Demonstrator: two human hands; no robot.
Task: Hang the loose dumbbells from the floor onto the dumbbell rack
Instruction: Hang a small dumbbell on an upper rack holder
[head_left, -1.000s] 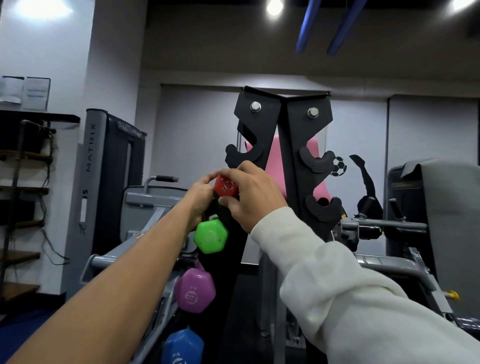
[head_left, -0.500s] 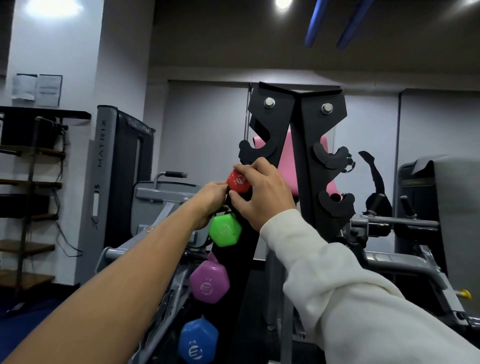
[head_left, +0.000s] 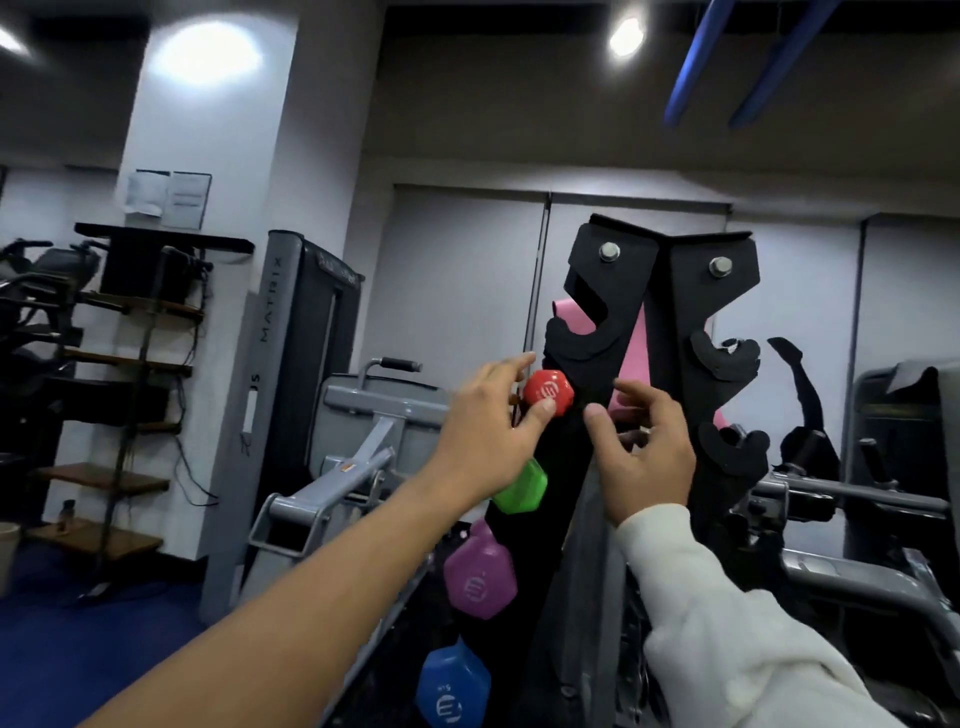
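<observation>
The black dumbbell rack (head_left: 675, 291) stands upright in front of me. A red dumbbell (head_left: 551, 391) rests in a hook on its left side, above a green dumbbell (head_left: 523, 488), a purple dumbbell (head_left: 480, 577) and a blue dumbbell (head_left: 452, 686). My left hand (head_left: 491, 426) is beside the red one with fingers spread, its thumb touching the lower edge. My right hand (head_left: 647, 452) hovers just right of it, fingers loosely curled, holding nothing. The top hook and the right-side hooks are bare.
A grey weight machine (head_left: 306, 364) stands to the left behind the rack, and another grey machine frame (head_left: 852, 499) is on the right. Dark wooden shelves (head_left: 130, 364) line the left wall. Blue floor (head_left: 78, 649) shows at lower left.
Both hands have come off the red dumbbell, which now sits on the rack hook. My right hand has drawn back to the right; my left fingers have spread.
</observation>
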